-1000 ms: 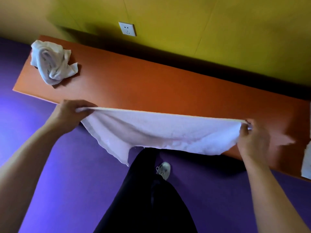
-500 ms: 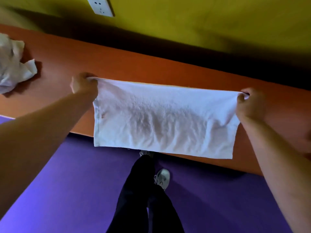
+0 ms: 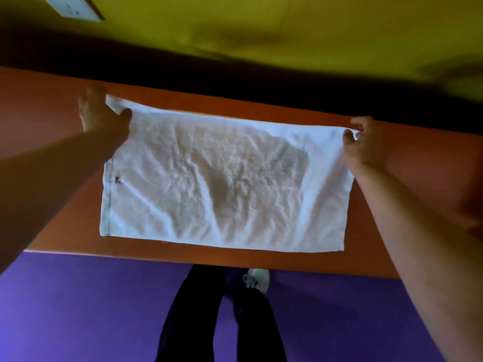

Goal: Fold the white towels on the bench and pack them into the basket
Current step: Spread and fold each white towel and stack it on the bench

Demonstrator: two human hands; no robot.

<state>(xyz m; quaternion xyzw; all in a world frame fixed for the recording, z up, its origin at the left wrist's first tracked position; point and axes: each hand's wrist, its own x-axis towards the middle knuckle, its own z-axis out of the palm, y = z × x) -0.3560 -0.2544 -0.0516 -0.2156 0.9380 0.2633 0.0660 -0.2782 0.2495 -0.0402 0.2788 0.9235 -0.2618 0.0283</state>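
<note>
White towel (image 3: 222,184), one, spread flat on orange bench (image 3: 47,131). Right hand (image 3: 366,145) pinches its far right corner; left hand (image 3: 100,113), blurred, seemingly thumb-and-fingers on far left corner.

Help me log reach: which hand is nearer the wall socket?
Left. The left hand grips the towel corner just below the wall socket; the right hand pinches the opposite corner, far across.

wall socket (image 3: 72,7) cut off by the top edge, left hand (image 3: 100,112) motion-blurred, bench (image 3: 39,121) ends out of frame
</note>
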